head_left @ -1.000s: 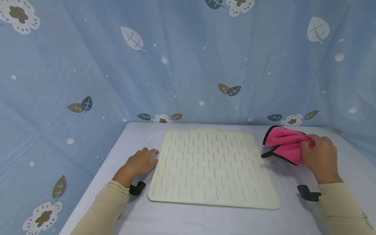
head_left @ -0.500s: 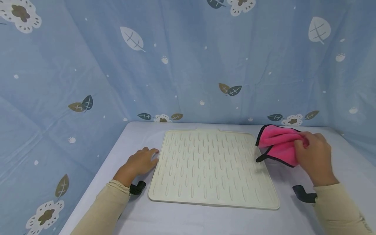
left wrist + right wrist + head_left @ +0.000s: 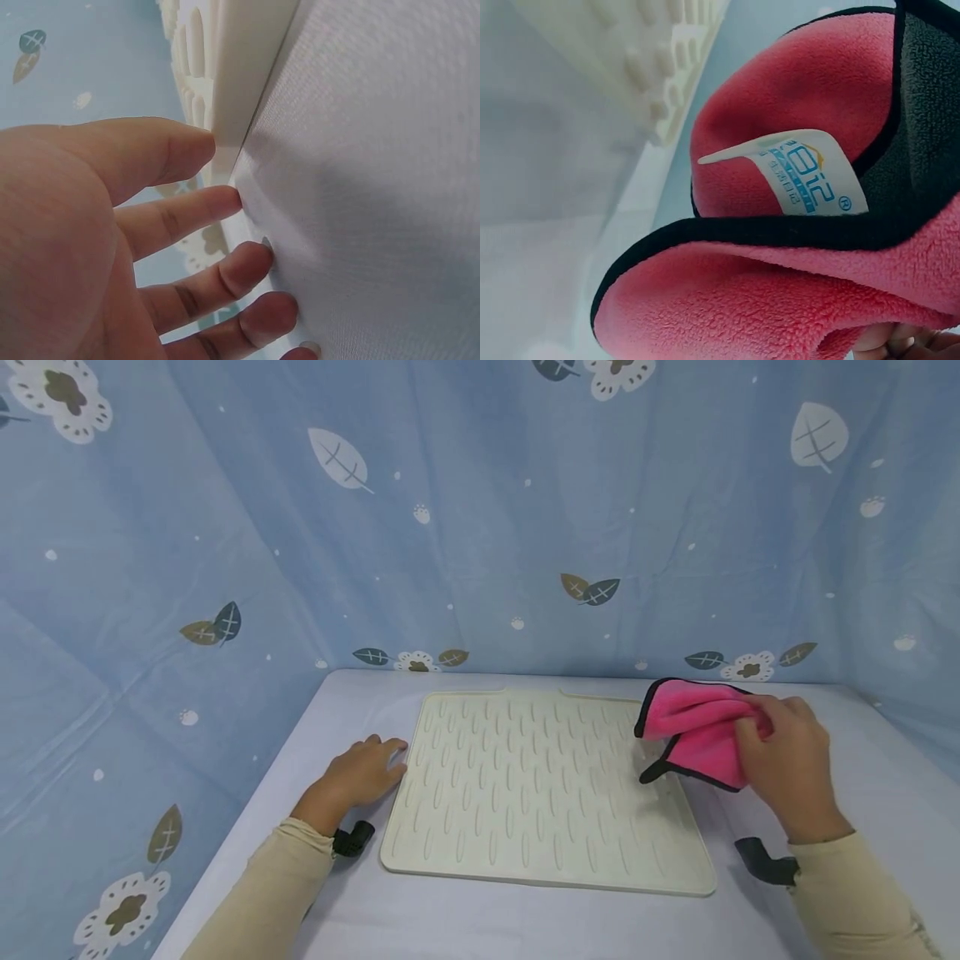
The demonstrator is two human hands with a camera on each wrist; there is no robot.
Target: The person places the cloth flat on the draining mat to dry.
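A cream mat [image 3: 540,785] with rows of raised oblong ridges lies flat on the white-covered table. Bunched in my right hand [image 3: 791,764] is a pink cloth [image 3: 697,718] with black edging, its left part hanging over the mat's right edge. In the right wrist view the cloth [image 3: 727,292] shows a dark grey reverse side and a white label [image 3: 802,172] with blue print; only a few fingertips [image 3: 900,341] show below it. My left hand [image 3: 358,775] rests at the mat's left edge, fingers spread. In the left wrist view, the thumb touches the mat's side [image 3: 232,97].
A blue curtain [image 3: 480,527] printed with leaves and flowers hangs behind the table and along its left side. White cloth [image 3: 465,918] covers the table. Black wrist mounts [image 3: 765,862] stick out from both sleeves.
My right hand has moved left with the pink cloth, from beside the mat to over its right edge. The left hand and the mat stay in place.
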